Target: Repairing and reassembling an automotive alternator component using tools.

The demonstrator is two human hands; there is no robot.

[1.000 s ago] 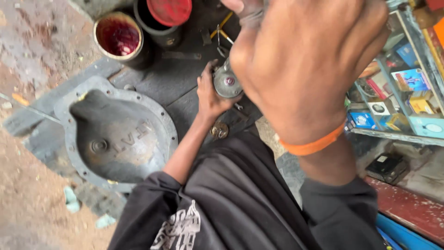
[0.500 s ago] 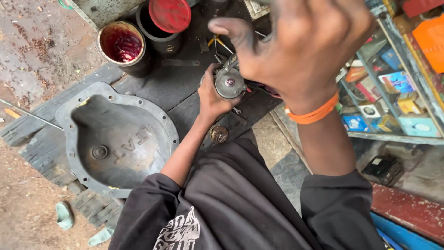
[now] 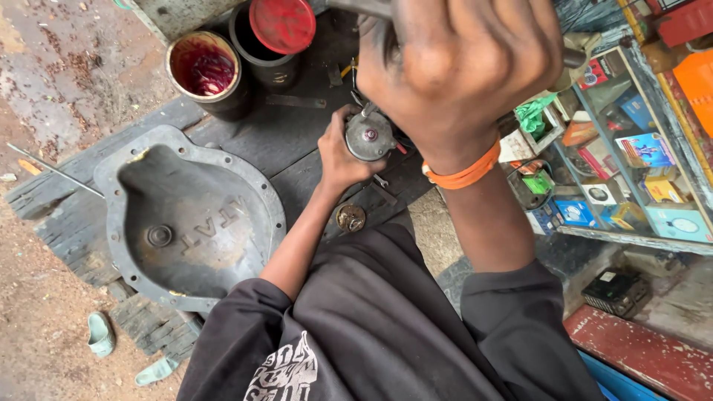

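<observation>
My left hand (image 3: 338, 160) reaches down to the dark wooden bench and grips a small round grey metal part (image 3: 369, 136) with a reddish centre, holding it upright. My right hand (image 3: 460, 67) is raised close to the camera, above that part, with its fist closed around a dark tool handle (image 3: 361, 7). The tool's working end is hidden, so I cannot tell what kind of tool it is. An orange band (image 3: 464, 174) circles my right wrist. My black shirt fills the lower middle of the view.
A large grey dished metal cover (image 3: 186, 223) lies on the bench to the left. Behind it stand a tin with red residue (image 3: 208, 74) and a black can with a red lid (image 3: 281, 26). A small rusty disc (image 3: 350, 217) lies near me. A shelf of small boxes (image 3: 631, 163) is on the right.
My right fist has shifted slightly up and left in the view while staying raised. My left hand keeps hold of the round part. The view has drifted a little.
</observation>
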